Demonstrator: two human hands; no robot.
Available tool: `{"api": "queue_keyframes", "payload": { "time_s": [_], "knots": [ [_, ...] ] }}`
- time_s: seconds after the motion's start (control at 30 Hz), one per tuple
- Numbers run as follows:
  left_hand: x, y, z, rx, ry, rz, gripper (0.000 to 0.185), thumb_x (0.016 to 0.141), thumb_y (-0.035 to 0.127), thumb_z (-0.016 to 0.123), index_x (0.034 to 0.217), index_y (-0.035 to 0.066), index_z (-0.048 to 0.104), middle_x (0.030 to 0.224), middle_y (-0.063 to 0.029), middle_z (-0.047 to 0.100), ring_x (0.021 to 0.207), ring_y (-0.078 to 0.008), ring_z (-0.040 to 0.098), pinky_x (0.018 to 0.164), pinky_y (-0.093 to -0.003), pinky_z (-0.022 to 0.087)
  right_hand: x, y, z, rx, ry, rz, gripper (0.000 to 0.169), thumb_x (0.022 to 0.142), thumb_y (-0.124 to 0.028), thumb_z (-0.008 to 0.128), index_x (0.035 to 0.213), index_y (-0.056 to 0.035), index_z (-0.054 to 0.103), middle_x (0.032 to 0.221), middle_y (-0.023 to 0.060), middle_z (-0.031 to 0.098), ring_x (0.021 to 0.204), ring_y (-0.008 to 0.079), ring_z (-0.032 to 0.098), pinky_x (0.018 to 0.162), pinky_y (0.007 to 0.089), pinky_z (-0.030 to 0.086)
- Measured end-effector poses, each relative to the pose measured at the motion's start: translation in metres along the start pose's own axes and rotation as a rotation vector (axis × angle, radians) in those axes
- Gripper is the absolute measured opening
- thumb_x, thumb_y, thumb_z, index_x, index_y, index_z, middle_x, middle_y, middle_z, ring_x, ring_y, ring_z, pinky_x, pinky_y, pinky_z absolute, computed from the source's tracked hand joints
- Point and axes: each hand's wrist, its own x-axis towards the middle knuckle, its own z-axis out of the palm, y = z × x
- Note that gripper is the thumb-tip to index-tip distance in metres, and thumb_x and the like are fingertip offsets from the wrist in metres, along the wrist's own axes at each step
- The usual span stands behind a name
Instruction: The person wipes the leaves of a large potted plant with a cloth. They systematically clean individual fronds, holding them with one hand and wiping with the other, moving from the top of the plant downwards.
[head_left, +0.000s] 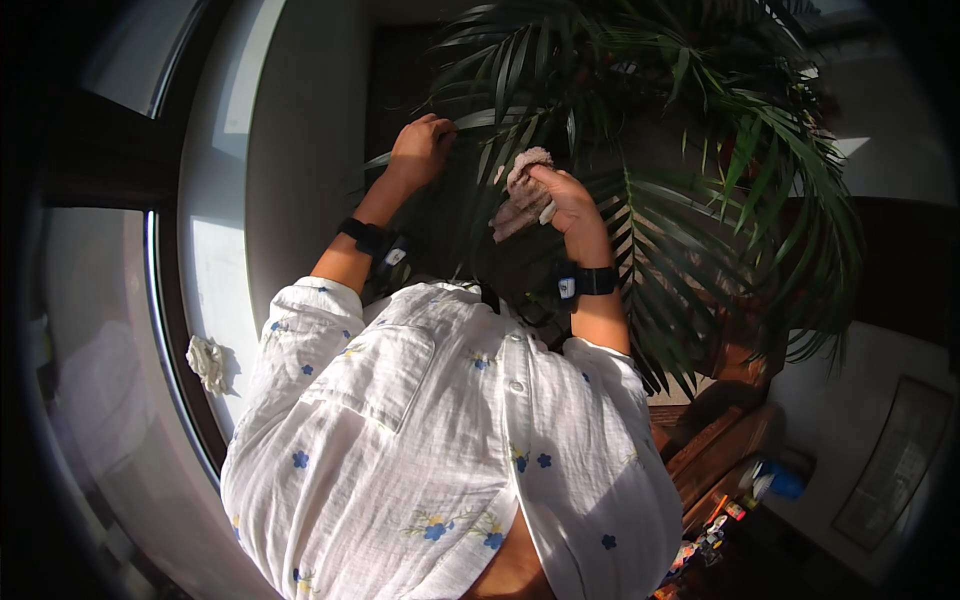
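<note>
Fronds of a large potted-type palm plant (637, 202) spread before me and to the right. My left hand (424, 146) is closed with its fingertips at the tip side of a long palm leaflet (491, 118); it seems to pinch the leaflet. My right hand (568, 199) grips a crumpled pinkish-brown cloth (523, 196), thumb on top, in front of the fronds. A small white piece shows below the right fingers. Both wrists wear black bands with small devices.
On the left, a white windowsill (217, 277) runs along a dark-framed window, with a crumpled white cloth (206, 364) on it. At the lower right stands brown wooden furniture (712, 442), with small colourful items and a blue object (784, 480) nearby.
</note>
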Motion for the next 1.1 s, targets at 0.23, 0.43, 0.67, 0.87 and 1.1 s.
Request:
{"api": "queue_keyframes", "payload": {
  "time_s": [0.23, 0.43, 0.67, 0.87, 1.1],
  "knots": [
    [0.011, -0.013, -0.006, 0.063, 0.018, -0.078, 0.015, 0.082, 0.012, 0.056, 0.093, 0.006, 0.065, 0.092, -0.0138, 0.059, 0.086, -0.0327, 0.058, 0.076, -0.0407, 0.047, -0.056, -0.010, 0.039, -0.305, -0.418, -0.010, 0.017, 0.078, -0.011, 0.066, 0.091, -0.0002, 0.064, 0.084, 0.0058, 0.066, 0.076, 0.0133, 0.062, 0.071, 0.0262, 0.049],
    [0.013, -0.020, -0.009, 0.095, 0.014, -0.100, 0.017, 0.083, 0.015, 0.055, 0.094, 0.006, 0.065, 0.094, -0.0130, 0.059, 0.087, -0.0329, 0.058, 0.077, -0.0404, 0.046, -0.103, -0.022, 0.033, -0.214, -0.135, -0.587, 0.037, 0.082, -0.021, 0.062, 0.110, 0.0003, 0.052, 0.102, 0.0053, 0.058, 0.090, 0.0152, 0.055, 0.080, 0.0281, 0.045],
    [0.009, -0.009, -0.007, 0.088, -0.012, -0.042, 0.017, 0.082, 0.015, 0.055, 0.092, 0.006, 0.065, 0.088, -0.0130, 0.059, 0.085, -0.0324, 0.058, 0.076, -0.0409, 0.046, -0.034, -0.063, 0.029, -0.015, 0.083, -0.488, 0.030, 0.086, -0.019, 0.056, 0.108, 0.0017, 0.056, 0.104, 0.0104, 0.061, 0.092, 0.0199, 0.060, 0.079, 0.0332, 0.049],
    [0.003, 0.000, -0.008, 0.057, -0.029, 0.067, 0.014, 0.081, 0.014, 0.056, 0.088, 0.005, 0.065, 0.083, -0.0123, 0.060, 0.081, -0.0309, 0.058, 0.074, -0.0412, 0.047, 0.046, -0.044, 0.019, -0.475, 0.472, -0.418, 0.021, 0.079, -0.015, 0.062, 0.085, 0.0054, 0.061, 0.083, 0.0086, 0.064, 0.071, 0.0142, 0.060, 0.062, 0.0281, 0.047],
    [-0.001, 0.016, -0.014, 0.077, -0.053, 0.100, 0.013, 0.082, 0.013, 0.056, 0.089, 0.005, 0.064, 0.082, -0.0095, 0.059, 0.082, -0.0283, 0.057, 0.076, -0.0382, 0.045, 0.126, -0.040, -0.005, -0.488, 0.516, -0.404, 0.019, 0.074, -0.016, 0.066, 0.079, 0.0020, 0.064, 0.075, 0.0071, 0.064, 0.064, 0.0158, 0.059, 0.057, 0.0314, 0.045]
  ]
}}
